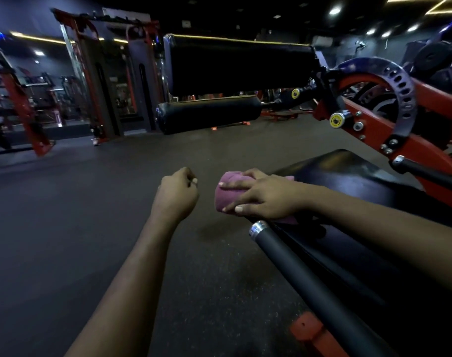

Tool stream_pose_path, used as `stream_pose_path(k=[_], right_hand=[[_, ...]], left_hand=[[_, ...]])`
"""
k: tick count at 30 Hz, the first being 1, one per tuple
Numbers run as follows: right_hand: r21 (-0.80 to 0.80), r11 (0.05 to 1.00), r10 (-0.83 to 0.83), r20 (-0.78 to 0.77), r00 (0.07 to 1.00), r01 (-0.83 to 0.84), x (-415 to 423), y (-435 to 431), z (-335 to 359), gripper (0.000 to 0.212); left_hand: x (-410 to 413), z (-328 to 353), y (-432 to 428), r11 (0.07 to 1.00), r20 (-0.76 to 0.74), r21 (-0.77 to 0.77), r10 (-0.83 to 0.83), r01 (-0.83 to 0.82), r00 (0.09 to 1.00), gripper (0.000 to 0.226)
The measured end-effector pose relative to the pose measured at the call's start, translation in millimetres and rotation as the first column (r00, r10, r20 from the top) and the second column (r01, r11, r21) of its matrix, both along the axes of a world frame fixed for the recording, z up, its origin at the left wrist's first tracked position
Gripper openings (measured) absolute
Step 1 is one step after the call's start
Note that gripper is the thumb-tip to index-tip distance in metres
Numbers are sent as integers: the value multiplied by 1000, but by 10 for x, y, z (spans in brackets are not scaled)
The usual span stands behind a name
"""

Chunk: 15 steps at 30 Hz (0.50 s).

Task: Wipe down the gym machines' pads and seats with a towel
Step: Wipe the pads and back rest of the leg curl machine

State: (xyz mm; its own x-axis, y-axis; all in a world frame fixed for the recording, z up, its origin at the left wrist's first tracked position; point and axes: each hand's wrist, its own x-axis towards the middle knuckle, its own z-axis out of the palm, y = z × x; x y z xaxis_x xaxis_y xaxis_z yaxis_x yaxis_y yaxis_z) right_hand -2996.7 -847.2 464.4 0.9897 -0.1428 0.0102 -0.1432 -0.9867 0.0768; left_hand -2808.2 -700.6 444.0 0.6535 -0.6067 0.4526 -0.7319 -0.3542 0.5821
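Note:
A folded purple towel (226, 194) lies on the left edge of a black seat pad (348, 176). My right hand (266, 195) presses flat on the towel with straight, spread fingers. My left hand (177, 193) hovers over the floor just left of the towel, fingers loosely curled and holding nothing. Above and beyond hang a large black roller pad (240, 65) and a smaller black roller pad (209, 113) of the same machine.
A black handle bar (304, 276) with a silver cap runs along the seat's near side. The red frame (389, 135) and a perforated adjuster arc (402, 88) stand at right. Dark rubber floor (78, 215) spreads left; red cable racks (91, 81) stand behind.

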Motion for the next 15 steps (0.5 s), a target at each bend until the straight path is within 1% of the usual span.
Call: stream_pose_path(k=[3,5,6,9,10,12,15], right_hand=[[-82,997,0,-45,999,-4,436,66,105,31],[-115,993,-32,-76,997,23,610,116,143,28],[-126,992,-37,-75,997,27,623,117,137,28],[-140,990,18,-1,1000,-18,426,78,42,28],[-116,993,36,20,999,-33,308,60,9,28],[-20,999,52,62,997,-50,48,11,-33,29],[100,995,12,86,996,-20,-334,-40,-55,33]], left_hand=[[-32,18,-29,1000,16,-5,-1,1,1000,13],[-87,-3,-56,1000,20,-4,-2,2,1000,12],[-121,-15,-73,1000,15,-5,-3,3,1000,12],[-183,-27,-129,1000,-7,-12,-5,5,1000,12],[-189,-29,-146,1000,-9,-11,-11,11,1000,12],[-191,-21,-176,1000,0,-2,-28,28,1000,13],[-183,14,-212,999,14,-4,-50,50,999,15]])
